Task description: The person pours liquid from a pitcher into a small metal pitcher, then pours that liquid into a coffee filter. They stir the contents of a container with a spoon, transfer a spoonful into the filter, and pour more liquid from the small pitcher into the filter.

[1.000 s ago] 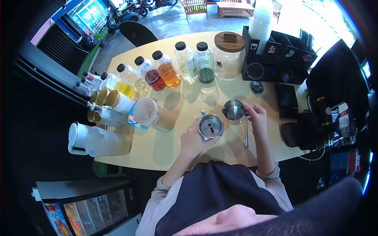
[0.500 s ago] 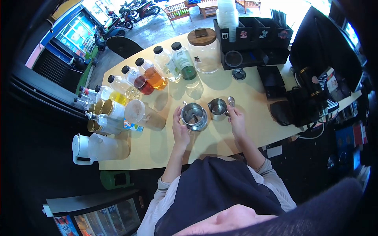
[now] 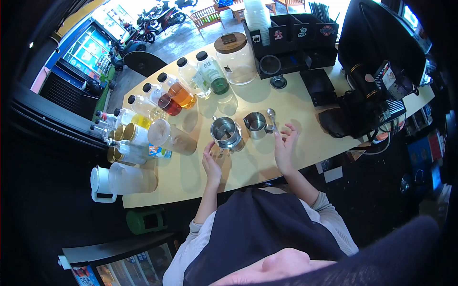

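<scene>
A metal drip filter [image 3: 226, 133] stands on a glass on the wooden counter, with dark matter inside it. My left hand [image 3: 210, 164] is beside the glass at its lower left, fingers apart and holding nothing. To the right of the filter stands a small metal pitcher [image 3: 256, 125], its handle pointing right. A metal spoon [image 3: 271, 115] lies just right of the pitcher. Near the pitcher's handle and the spoon's lower end, my right hand [image 3: 285, 145] has its fingers spread and grips nothing.
Capped bottles, one with orange liquid [image 3: 182, 96], line the counter's [image 3: 191, 182] far left edge. A powder tub [image 3: 172, 138] and a white-lidded jug [image 3: 125, 179] stand left. Behind are a wooden-lidded jar [image 3: 236, 62] and a black organizer [image 3: 298, 44]; dark machines are at right.
My right hand has opened and moved away from the pitcher's handle and spoon. My left hand has shifted slightly down from the filter. The whole view has shifted slightly.
</scene>
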A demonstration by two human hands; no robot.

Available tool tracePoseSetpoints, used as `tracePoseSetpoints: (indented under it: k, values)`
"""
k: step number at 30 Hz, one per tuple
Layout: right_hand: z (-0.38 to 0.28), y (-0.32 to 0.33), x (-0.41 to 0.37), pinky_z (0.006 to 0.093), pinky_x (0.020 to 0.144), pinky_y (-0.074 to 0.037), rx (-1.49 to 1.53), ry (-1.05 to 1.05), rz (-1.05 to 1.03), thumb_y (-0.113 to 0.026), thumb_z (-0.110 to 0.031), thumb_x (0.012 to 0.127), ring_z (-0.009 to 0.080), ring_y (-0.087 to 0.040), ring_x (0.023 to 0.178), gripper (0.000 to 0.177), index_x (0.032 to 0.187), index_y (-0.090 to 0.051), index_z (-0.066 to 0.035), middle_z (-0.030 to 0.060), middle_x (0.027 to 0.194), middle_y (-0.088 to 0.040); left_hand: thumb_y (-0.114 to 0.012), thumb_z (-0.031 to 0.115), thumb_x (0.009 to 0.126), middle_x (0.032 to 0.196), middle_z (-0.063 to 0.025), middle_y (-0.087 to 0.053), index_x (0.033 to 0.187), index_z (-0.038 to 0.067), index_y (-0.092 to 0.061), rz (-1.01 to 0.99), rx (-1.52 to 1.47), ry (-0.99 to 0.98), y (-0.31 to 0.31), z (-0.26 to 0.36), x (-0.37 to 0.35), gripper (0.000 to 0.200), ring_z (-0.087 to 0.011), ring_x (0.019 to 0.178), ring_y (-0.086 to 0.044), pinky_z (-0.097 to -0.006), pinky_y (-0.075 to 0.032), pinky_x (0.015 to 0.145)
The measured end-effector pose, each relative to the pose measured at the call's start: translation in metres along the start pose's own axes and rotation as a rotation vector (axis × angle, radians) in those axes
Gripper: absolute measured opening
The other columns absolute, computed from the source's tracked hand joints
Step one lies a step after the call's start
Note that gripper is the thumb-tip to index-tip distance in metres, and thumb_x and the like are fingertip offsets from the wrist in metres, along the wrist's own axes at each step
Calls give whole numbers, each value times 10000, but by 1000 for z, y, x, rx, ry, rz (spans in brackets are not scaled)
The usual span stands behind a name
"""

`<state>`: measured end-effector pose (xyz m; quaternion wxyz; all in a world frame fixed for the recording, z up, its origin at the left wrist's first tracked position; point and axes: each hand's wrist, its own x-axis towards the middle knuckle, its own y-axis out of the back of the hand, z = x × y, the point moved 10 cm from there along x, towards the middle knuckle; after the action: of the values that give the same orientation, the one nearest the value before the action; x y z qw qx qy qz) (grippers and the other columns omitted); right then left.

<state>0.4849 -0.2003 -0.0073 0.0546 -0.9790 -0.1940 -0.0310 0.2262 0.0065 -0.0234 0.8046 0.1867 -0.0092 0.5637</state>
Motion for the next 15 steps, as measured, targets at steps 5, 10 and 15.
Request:
tracePoseSetpoints:
  k: [5,10,15]
  values:
    - [-66,-21,-43,426,1043,-343,-68,529,19,-623,-32,831,293,-376,1280,527,1299,-380,-42,187,1391,-329,-181,602,1041,1308,-155,-594,1283,-5,-579,-106,-17,82,2,-3,-14,765,-286,1287,-513,-471,-345,1109]
    - [-97,-64,-105,457,1120,-292,31,837,-140,-637,-28,805,317,-350,1336,536,1280,-387,-27,219,1408,-335,-289,600,1033,1285,-155,-601,1295,-13,-560,-87,-153,59,11,-25,-18,719,-265,1252,-541,-432,-401,1072]
    - [-93,-125,-158,470,1050,-425,33,971,-521,-654,-26,801,391,-484,1278,400,1170,-498,-29,254,1316,-486,-389,465,1047,1268,-177,-630,1266,-12,-597,-130,-279,18,24,-11,-34,565,-281,1214,-579,-389,-428,1046]
